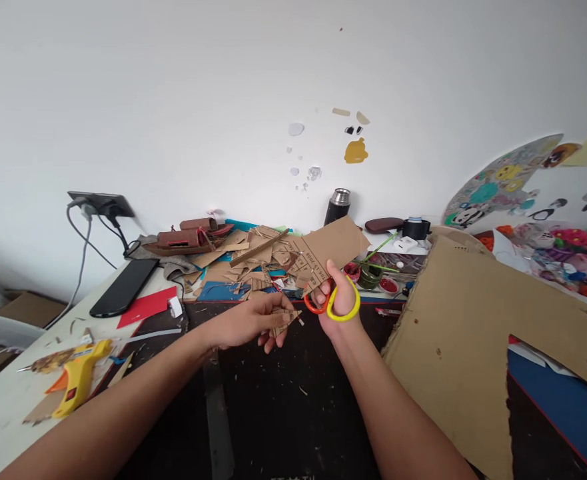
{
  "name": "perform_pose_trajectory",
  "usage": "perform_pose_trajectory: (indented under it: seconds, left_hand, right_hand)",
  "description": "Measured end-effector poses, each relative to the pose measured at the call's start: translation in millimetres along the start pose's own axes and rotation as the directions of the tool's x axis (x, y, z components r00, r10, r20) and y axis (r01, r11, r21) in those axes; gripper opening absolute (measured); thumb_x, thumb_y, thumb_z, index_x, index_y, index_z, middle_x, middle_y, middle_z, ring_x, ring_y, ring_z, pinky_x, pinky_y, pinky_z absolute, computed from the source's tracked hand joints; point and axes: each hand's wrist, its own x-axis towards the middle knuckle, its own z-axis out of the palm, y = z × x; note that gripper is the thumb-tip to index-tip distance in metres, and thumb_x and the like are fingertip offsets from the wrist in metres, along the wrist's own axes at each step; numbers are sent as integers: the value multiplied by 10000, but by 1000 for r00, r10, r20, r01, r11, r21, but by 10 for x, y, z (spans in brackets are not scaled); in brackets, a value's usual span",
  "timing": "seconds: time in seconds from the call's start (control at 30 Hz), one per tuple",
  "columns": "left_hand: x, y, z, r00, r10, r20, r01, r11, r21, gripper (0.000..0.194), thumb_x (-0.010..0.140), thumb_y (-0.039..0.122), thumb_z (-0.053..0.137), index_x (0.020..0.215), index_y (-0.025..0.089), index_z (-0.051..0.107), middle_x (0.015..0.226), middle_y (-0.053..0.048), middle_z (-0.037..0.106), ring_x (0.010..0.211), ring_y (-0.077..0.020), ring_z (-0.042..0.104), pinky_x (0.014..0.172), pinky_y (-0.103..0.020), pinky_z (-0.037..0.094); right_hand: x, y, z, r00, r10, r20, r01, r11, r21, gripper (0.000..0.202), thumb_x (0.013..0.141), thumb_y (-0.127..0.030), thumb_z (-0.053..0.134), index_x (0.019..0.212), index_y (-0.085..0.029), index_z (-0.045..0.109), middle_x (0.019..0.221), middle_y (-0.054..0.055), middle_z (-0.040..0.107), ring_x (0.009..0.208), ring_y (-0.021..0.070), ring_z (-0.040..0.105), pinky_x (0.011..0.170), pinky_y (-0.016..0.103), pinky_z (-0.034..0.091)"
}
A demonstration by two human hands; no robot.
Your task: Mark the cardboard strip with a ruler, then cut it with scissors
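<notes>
My left hand (pixel 254 321) is closed on a small cardboard scrap (pixel 289 321) with print on it, its other fingers curled below. My right hand (pixel 342 297) has the scissors (pixel 349 313), with one yellow and one orange-red handle loop, around its fingers and thumb. The same hand also grips a larger printed cardboard piece (pixel 334 248), which points up and back. Most of the scissors' blades are hidden. The two hands are close together, not touching, above the dark mat (pixel 293 413).
Behind the hands lies a heap of cardboard scraps (pixel 223 272). A large cardboard sheet (pixel 453 333) covers the right side. Paint jars (pixel 370 276) and a black flask (pixel 338 207) stand at the back. A yellow glue gun (pixel 80 377) and a phone (pixel 124 287) lie left.
</notes>
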Motion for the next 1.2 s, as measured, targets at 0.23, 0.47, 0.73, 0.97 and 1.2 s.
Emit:
perform_pose_trajectory:
  seconds: [0.23, 0.47, 0.73, 0.97, 1.2]
  left_hand:
    - [-119, 49, -829, 919, 238, -314, 29, 755, 655, 247, 846, 508, 757, 813, 264, 743, 792, -18, 754, 754, -229, 648, 693, -304, 448]
    - [-48, -125, -1118, 718, 392, -575, 221, 655, 723, 342, 828, 569, 755, 923, 246, 815, 920, -94, 745, 867, -294, 658, 762, -361, 460]
    - [-69, 82, -816, 790, 165, -590, -193, 981, 16, 766, 858, 792, 784, 1276, 150, 771, 1082, -148, 803, 864, -238, 716, 774, -355, 547]
    - [-98, 168, -568, 928, 18, -371, -137, 945, -298, 647, 813, 676, 906, 1148, 130, 812, 1026, -167, 838, 935, -325, 796, 824, -430, 644]
    - [-112, 254, -407, 921, -125, -368, -7, 942, -336, 526, 743, 521, 999, 1069, 157, 803, 874, -107, 829, 698, -239, 773, 619, -317, 647]
  right_hand:
    - [-72, 70, 73, 1000, 19, -8, -20, 994, -105, 541, 732, -522, 927, 639, -238, 476, 419, -96, 430, 310, 85, 400, 318, 214, 286]
    - [-100, 144, 87, 1000, 16, 16, -13, 984, -176, 547, 759, -564, 898, 610, -238, 486, 412, -79, 459, 291, 99, 433, 299, 220, 305]
    - [-181, 192, 120, 985, 86, 149, -46, 966, -254, 563, 687, -594, 928, 557, -220, 527, 375, -67, 464, 273, 86, 420, 281, 195, 302]
    - [-271, 276, 107, 943, 196, 268, -73, 910, -408, 549, 744, -638, 880, 582, -215, 570, 369, -61, 482, 252, 98, 431, 268, 192, 320]
    - [-284, 332, 91, 931, 251, 264, -96, 869, -486, 553, 731, -676, 898, 668, -216, 597, 384, -70, 508, 268, 115, 457, 282, 204, 367]
